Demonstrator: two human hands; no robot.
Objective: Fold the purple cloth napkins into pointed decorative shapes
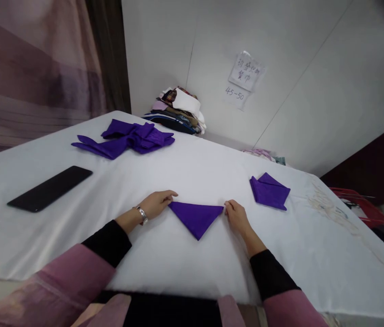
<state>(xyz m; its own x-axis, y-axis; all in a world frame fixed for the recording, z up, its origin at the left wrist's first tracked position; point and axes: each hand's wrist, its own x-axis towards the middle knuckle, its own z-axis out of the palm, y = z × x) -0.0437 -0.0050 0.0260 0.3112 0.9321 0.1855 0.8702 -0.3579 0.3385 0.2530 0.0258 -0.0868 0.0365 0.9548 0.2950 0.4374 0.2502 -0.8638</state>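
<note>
A purple cloth napkin (pixel 197 219), folded into a triangle, lies in front of me with its point toward me and its long edge away. My left hand (pixel 158 203) pinches the left corner, the index finger stretched out above it. At the opposite corner, the closed fingers of my right hand (pixel 237 216) grip the cloth's tip. Off to the right rests a second folded purple napkin (pixel 271 191), its shape more like a pocket with raised points. Several loose purple napkins (pixel 129 137) are heaped at the back left.
A white cloth covers the table (pixel 212 268). On the left lies a flat black panel (pixel 51 188). Behind the table's far edge is a stack of folded clothes (pixel 178 111) against the wall. A red basket (pixel 362 206) stands beyond the right edge. Handwritten paper signs (pixel 245 71) hang on the wall.
</note>
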